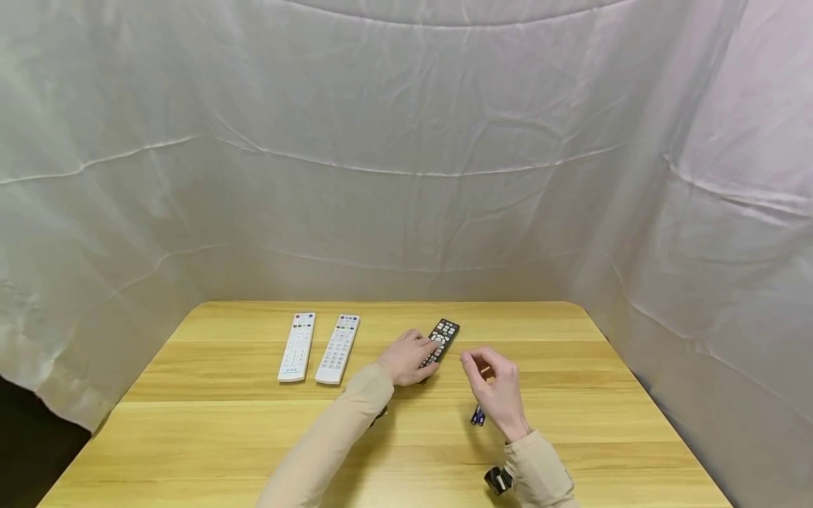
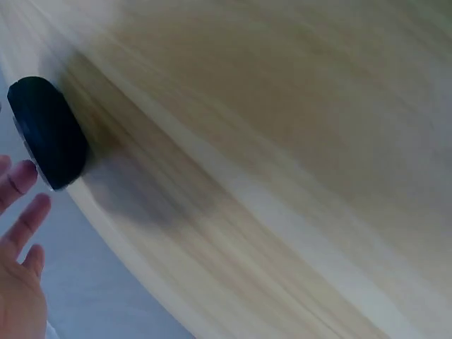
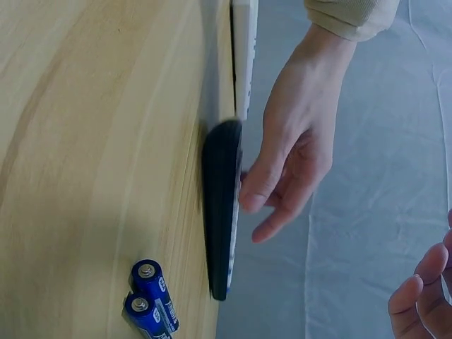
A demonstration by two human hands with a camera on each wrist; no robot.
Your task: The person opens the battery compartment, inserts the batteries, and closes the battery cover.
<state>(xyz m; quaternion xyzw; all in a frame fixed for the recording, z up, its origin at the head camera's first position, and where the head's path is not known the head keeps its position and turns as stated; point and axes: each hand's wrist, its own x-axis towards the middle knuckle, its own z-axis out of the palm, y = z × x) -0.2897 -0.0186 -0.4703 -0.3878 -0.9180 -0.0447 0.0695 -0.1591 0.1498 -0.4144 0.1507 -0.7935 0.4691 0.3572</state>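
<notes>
A black remote control [image 1: 447,331] lies on the wooden table, buttons up, slanting away to the right. My left hand [image 1: 409,358] is over its near half with fingers spread loosely. In the right wrist view the left hand's thumb and fingers come right at the button side of the remote [image 3: 221,212]. To the right, my right hand [image 1: 498,386] is held above the table, loosely curled, with nothing between thumb and fingers. Two blue batteries [image 3: 150,296] lie side by side on the wood below it, partly covered by that hand in the head view.
Two white remotes, one farther left [image 1: 296,347] and one nearer my left hand [image 1: 338,349], lie side by side on the table [image 1: 209,430]. Pale grey cloth [image 1: 406,212] hangs behind and along both sides. A black wrist camera [image 1: 498,481] sits at my right cuff.
</notes>
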